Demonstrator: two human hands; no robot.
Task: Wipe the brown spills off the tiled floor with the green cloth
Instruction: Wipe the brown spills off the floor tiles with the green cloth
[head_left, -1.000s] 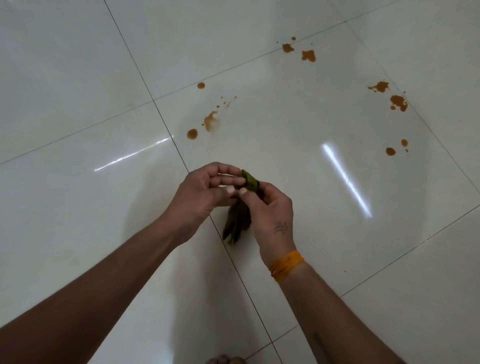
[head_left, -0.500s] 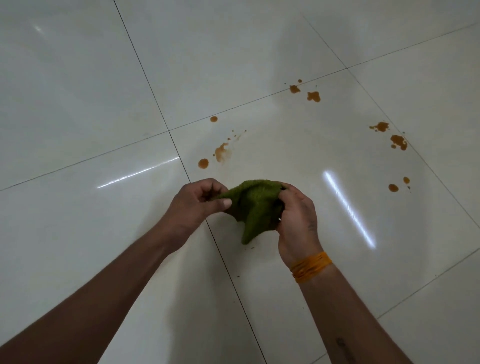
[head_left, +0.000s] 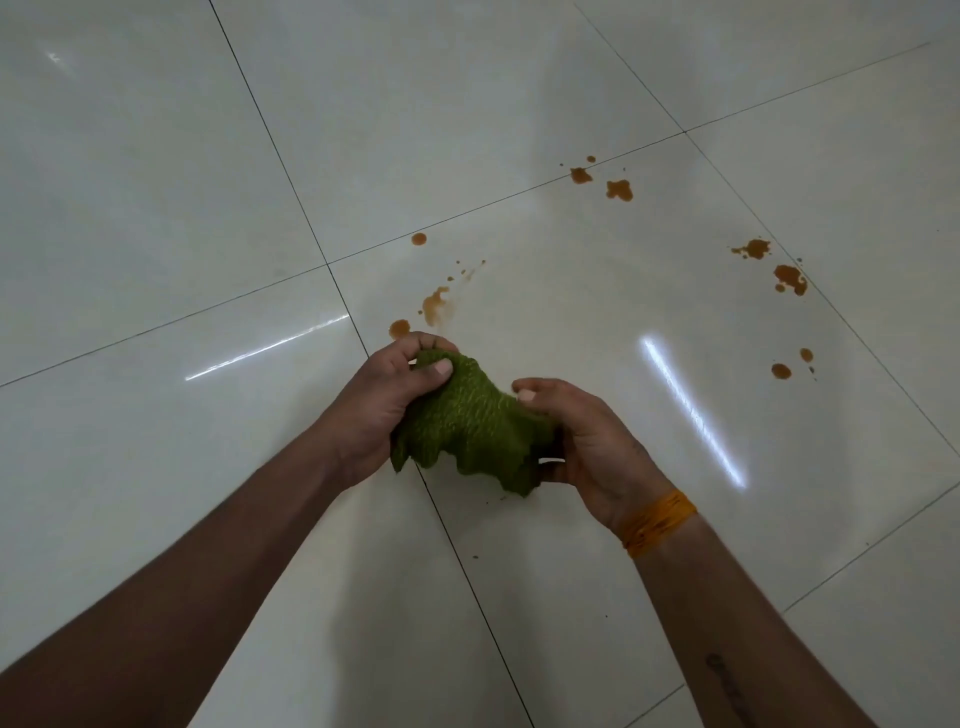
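Left hand pinches one end of the green cloth with thumb on top and fingers curled beneath, and the right hand grips the other end, fingers wrapped round its bunched edge. A second ago the cloth was a narrow wad squeezed between the two hands; since then they have drawn apart and the cloth is spread into a broad, rumpled sheet stretched between them, held above the tiled floor and not touching it. That gives a wider wiping face, so the opening-out step looks about finished.

None of the brown marks has been wiped yet. The nearest brown spills lie just beyond the left hand's knuckles, with a small round drop farther off. A second pair sits near the grout line farther back, and a third group lies well apart to the right, with two more drops nearer the person. An orange thread band circles the right wrist. The likely next move is lowering the cloth onto the closest stains.
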